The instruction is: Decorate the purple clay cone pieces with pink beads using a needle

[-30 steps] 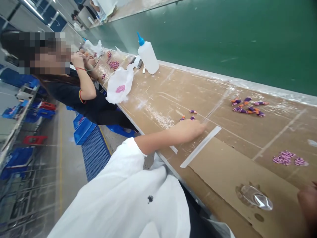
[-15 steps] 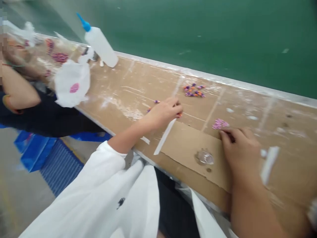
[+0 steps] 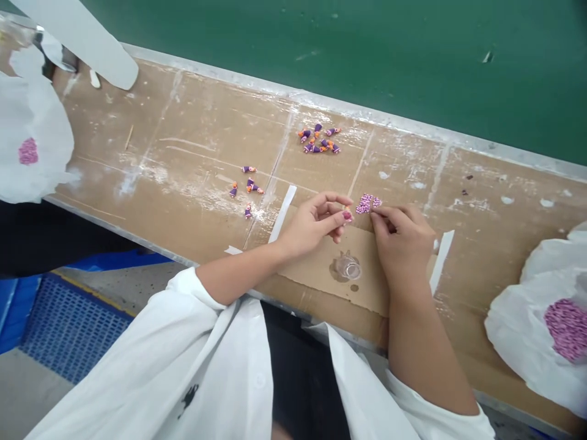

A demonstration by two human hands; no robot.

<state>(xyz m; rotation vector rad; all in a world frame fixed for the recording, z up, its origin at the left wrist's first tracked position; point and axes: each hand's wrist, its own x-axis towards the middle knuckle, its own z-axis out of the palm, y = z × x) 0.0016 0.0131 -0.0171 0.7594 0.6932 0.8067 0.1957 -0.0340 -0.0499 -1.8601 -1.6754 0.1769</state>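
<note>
My left hand (image 3: 316, 225) pinches a small purple and orange piece (image 3: 347, 215) between thumb and forefinger, just above the cardboard sheet (image 3: 316, 275). My right hand (image 3: 402, 239) rests beside it, its fingertips touching a small pile of pink-purple beads (image 3: 368, 203). Whether those fingers hold a bead is hidden. A small clear dish (image 3: 347, 267) sits on the cardboard right below both hands. More purple and orange pieces lie in a cluster (image 3: 320, 139) further back. A few loose ones (image 3: 247, 183) lie to the left.
White strips (image 3: 282, 214) (image 3: 441, 261) lie on either side of my hands. A white bag with purple beads (image 3: 550, 324) is at the right, another white bag (image 3: 32, 146) at the left. A white glue bottle (image 3: 87, 43) lies far left. A green surface (image 3: 367, 43) runs behind the bench.
The view swung right, away from the neighbouring person. My left hand picked a piece from the scattered ones and drew in toward the bead pile. My right hand came in and reached the pile.
</note>
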